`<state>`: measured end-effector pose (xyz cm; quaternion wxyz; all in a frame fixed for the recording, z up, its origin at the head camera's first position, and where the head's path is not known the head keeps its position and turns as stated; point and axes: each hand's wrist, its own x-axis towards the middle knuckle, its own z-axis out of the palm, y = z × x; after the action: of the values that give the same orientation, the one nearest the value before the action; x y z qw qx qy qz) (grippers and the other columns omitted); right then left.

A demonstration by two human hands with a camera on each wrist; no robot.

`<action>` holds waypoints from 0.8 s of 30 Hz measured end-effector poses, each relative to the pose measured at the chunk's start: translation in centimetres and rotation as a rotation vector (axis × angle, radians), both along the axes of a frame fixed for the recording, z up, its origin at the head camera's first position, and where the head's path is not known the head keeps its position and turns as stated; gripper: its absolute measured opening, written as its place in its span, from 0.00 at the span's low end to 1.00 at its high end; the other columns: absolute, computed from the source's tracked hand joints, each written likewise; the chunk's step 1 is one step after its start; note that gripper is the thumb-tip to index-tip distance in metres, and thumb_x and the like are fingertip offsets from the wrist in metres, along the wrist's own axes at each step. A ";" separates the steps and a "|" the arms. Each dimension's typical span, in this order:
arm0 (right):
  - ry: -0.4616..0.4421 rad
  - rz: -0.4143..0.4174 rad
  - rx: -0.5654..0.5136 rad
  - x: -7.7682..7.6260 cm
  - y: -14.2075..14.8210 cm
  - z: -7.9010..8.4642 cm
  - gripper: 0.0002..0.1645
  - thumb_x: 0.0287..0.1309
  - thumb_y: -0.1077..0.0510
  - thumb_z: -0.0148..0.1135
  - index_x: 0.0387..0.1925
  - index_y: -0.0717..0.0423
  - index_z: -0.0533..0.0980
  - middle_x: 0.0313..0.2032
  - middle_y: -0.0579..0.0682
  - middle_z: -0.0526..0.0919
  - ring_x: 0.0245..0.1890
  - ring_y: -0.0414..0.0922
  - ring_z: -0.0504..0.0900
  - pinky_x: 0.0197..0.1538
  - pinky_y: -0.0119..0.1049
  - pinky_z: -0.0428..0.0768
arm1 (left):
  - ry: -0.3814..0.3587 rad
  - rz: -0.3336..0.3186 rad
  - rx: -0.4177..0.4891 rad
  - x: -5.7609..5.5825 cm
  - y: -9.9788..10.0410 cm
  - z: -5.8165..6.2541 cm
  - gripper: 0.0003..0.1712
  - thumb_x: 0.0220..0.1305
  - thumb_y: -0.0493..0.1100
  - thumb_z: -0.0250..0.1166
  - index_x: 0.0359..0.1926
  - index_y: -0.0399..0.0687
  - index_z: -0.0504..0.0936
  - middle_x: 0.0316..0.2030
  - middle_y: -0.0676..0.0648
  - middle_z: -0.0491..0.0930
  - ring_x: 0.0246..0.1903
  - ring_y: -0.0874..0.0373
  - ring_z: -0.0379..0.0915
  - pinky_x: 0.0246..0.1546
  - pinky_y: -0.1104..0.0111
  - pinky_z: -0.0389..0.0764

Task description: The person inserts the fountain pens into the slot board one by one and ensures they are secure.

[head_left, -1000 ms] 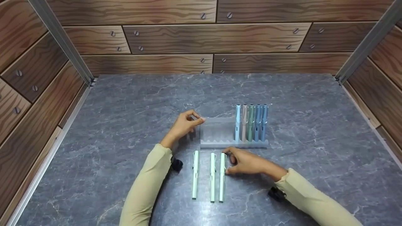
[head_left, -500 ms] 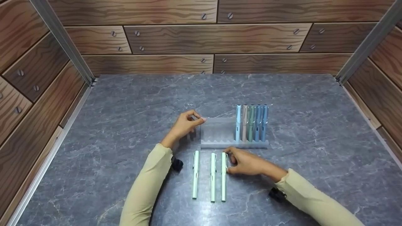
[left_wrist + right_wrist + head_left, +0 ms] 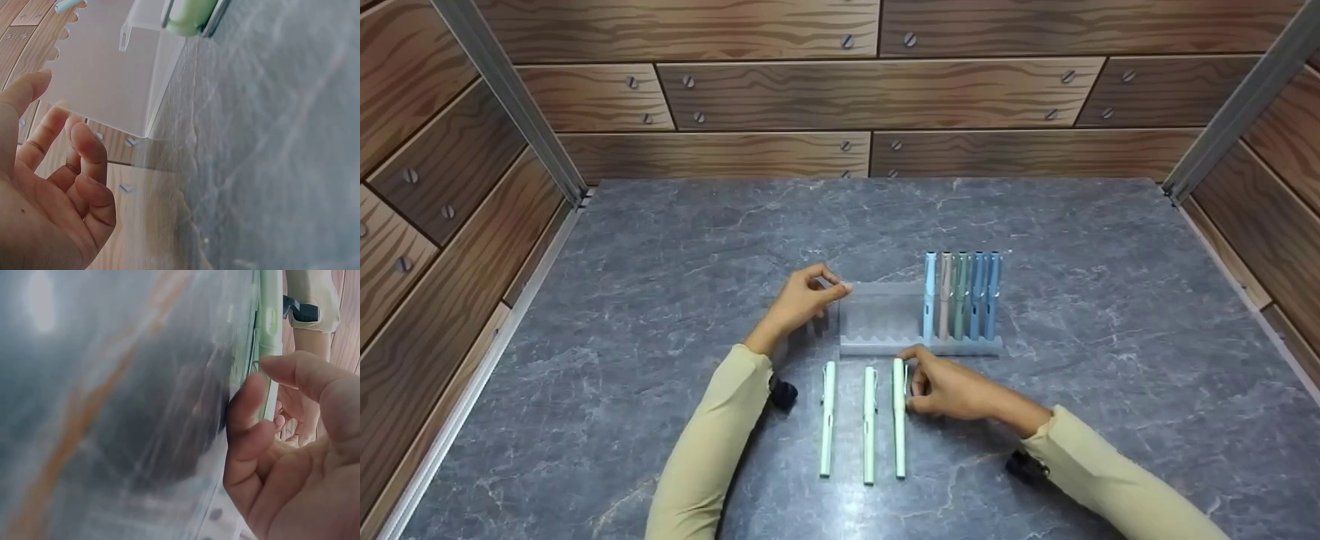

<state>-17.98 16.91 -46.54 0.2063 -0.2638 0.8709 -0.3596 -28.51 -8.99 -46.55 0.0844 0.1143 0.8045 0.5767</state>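
Observation:
In the head view, my left hand (image 3: 801, 300) pinches the upper left corner of a clear pen stand (image 3: 881, 311). The left wrist view shows thumb and forefinger at the edge of its panel (image 3: 107, 73). Three mint-green pens lie in front of the stand: a left pen (image 3: 827, 420), a middle pen (image 3: 869, 427) and a right pen (image 3: 900, 420). My right hand (image 3: 956, 386) grips the right pen near its clip, thumb and forefinger against its right side. In the right wrist view, the fingers (image 3: 253, 402) partly hide that pen (image 3: 271, 326).
Several pens fill the stand's right half, among them a light blue pen (image 3: 929, 296), a greyish-pink pen (image 3: 945, 296) and a green pen (image 3: 960, 296). Empty notches line its left half. Wood-patterned walls (image 3: 877, 94) enclose the grey marbled table (image 3: 697, 247).
The right pen has shifted a little to the right and away from me, along with my right hand, and its gap to the middle pen has widened. My left hand stays at the stand's corner.

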 end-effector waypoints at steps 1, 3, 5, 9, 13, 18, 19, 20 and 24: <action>-0.017 -0.006 -0.018 0.0 0.0 0.0 0.34 0.55 0.64 0.62 0.61 0.64 0.59 0.27 0.47 0.77 0.21 0.36 0.73 0.25 0.29 0.76 | -0.001 0.002 0.001 0.0 0.0 0.0 0.12 0.59 0.51 0.69 0.35 0.49 0.79 0.19 0.50 0.72 0.16 0.60 0.65 0.21 0.68 0.71; -0.052 -0.018 -0.052 0.0 0.1 0.0 0.34 0.57 0.65 0.60 0.62 0.64 0.57 0.27 0.48 0.78 0.20 0.38 0.75 0.24 0.31 0.78 | 0.001 0.008 0.000 0.0 0.0 0.0 0.12 0.59 0.51 0.69 0.35 0.49 0.79 0.18 0.50 0.72 0.16 0.60 0.65 0.21 0.68 0.71; -0.081 -0.026 -0.086 0.0 0.1 0.1 0.34 0.58 0.66 0.60 0.63 0.64 0.57 0.27 0.50 0.79 0.21 0.40 0.77 0.24 0.32 0.79 | 0.000 0.013 -0.002 0.0 0.0 0.0 0.11 0.59 0.50 0.69 0.35 0.49 0.79 0.18 0.49 0.72 0.16 0.60 0.65 0.21 0.69 0.71; -0.115 -0.038 -0.161 -0.1 0.1 0.1 0.35 0.57 0.69 0.60 0.63 0.65 0.55 0.28 0.53 0.80 0.22 0.43 0.79 0.27 0.34 0.81 | 0.002 0.016 -0.002 0.1 0.0 0.1 0.11 0.59 0.50 0.69 0.35 0.49 0.80 0.18 0.49 0.72 0.15 0.61 0.65 0.20 0.69 0.70; -0.130 -0.042 -0.219 -0.1 0.1 0.1 0.36 0.53 0.71 0.60 0.61 0.67 0.55 0.29 0.57 0.80 0.24 0.46 0.80 0.30 0.37 0.82 | -0.005 0.015 -0.008 0.1 0.0 0.1 0.12 0.59 0.51 0.69 0.35 0.50 0.79 0.19 0.49 0.73 0.16 0.61 0.65 0.20 0.68 0.70; -0.143 -0.046 -0.247 -0.1 0.1 0.0 0.35 0.52 0.73 0.59 0.60 0.66 0.54 0.33 0.62 0.81 0.25 0.49 0.81 0.31 0.41 0.84 | -0.012 0.015 -0.007 0.1 0.0 0.0 0.11 0.59 0.51 0.69 0.35 0.51 0.80 0.20 0.47 0.73 0.16 0.61 0.65 0.21 0.68 0.70; -0.150 -0.050 -0.255 -0.2 0.1 0.0 0.35 0.52 0.73 0.59 0.59 0.66 0.54 0.34 0.62 0.81 0.24 0.49 0.81 0.32 0.41 0.84 | -0.011 0.014 -0.007 0.0 0.0 0.0 0.11 0.59 0.51 0.69 0.35 0.51 0.80 0.20 0.47 0.73 0.16 0.61 0.65 0.21 0.68 0.70; -0.160 -0.055 -0.266 -0.2 0.0 0.0 0.35 0.52 0.74 0.58 0.59 0.66 0.54 0.34 0.63 0.81 0.24 0.49 0.81 0.32 0.41 0.84 | -0.009 0.014 -0.008 0.0 0.0 0.0 0.11 0.59 0.51 0.69 0.35 0.51 0.80 0.20 0.48 0.73 0.16 0.61 0.65 0.21 0.68 0.70; -0.217 -0.072 -0.311 -0.3 0.0 0.0 0.34 0.53 0.75 0.56 0.59 0.66 0.53 0.34 0.60 0.80 0.24 0.46 0.80 0.33 0.40 0.84 | -0.008 0.012 -0.004 0.0 0.0 0.0 0.11 0.59 0.51 0.69 0.35 0.51 0.79 0.20 0.48 0.73 0.16 0.61 0.65 0.21 0.69 0.70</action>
<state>-18.29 16.87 -46.56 0.2429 -0.2207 0.7864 -0.5233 -28.48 -9.00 -46.55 0.0843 0.1069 0.8061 0.5759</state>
